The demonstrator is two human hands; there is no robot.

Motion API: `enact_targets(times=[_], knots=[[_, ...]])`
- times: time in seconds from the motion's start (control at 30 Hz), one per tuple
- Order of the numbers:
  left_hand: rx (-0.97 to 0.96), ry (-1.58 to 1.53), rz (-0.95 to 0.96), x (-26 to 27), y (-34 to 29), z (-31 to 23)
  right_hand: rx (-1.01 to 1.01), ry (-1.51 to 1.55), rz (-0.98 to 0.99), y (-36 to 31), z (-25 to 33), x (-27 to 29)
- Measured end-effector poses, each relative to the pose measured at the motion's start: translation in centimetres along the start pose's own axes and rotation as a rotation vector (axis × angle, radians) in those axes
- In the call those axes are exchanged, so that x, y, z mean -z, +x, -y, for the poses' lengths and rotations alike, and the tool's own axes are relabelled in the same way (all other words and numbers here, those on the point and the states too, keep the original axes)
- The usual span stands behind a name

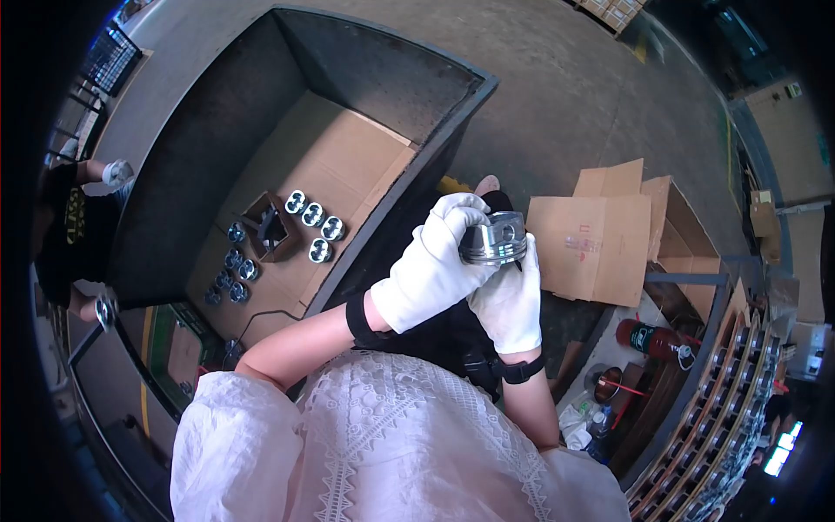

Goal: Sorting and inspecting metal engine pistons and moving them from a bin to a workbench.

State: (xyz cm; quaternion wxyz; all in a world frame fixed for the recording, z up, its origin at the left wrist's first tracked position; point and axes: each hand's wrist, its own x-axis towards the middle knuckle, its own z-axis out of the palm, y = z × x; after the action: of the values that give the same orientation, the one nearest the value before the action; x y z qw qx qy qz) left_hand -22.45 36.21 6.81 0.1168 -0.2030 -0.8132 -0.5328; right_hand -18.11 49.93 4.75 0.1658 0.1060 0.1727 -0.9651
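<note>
A shiny metal piston (494, 239) with ring grooves round its side is held up in front of my body. My left hand (439, 257), in a white glove, is closed round its left side. From below and the right, my white-gloved right hand (511, 306) grips it as well; some of its fingers are hidden behind the piston. To the left stands a large dark metal bin (374, 65) lined with cardboard (361, 143). Several more pistons (314, 215) lie in it, around a small open brown box (277, 244) with dark contents.
Right of my hands is an open cardboard box (587, 248). A low shelf beyond it holds a bottle of red liquid (648, 339). Racks with rows of parts (704, 435) curve along the lower right. At far left a gloved co-worker (78, 222) stands beside the bin.
</note>
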Motion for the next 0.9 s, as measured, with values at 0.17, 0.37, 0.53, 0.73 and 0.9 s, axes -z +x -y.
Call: enact_targets(times=[0.17,0.37,0.53,0.73,0.9], knots=[[0.04,0.036,-0.012,-0.2,-0.5,1.5,0.383,-0.568,-0.18,0.2,-0.9,-0.6],[0.091,0.041,0.08,-0.1,-1.6,3.7,0.772,-1.246,-0.413,1.5,-2.4,0.0],[0.032,0.019,0.106,-0.3,-1.6,5.7,0.925,-1.472,-0.433,1.8,-1.9,-0.2],[0.136,-0.039,0.128,4.3,-0.8,1.5,0.306,-0.402,-0.095,1.5,-2.1,-2.5],[-0.094,-0.013,0.04,9.2,-0.5,-2.1,0.155,-0.242,0.006,2.4,-3.2,-5.7]])
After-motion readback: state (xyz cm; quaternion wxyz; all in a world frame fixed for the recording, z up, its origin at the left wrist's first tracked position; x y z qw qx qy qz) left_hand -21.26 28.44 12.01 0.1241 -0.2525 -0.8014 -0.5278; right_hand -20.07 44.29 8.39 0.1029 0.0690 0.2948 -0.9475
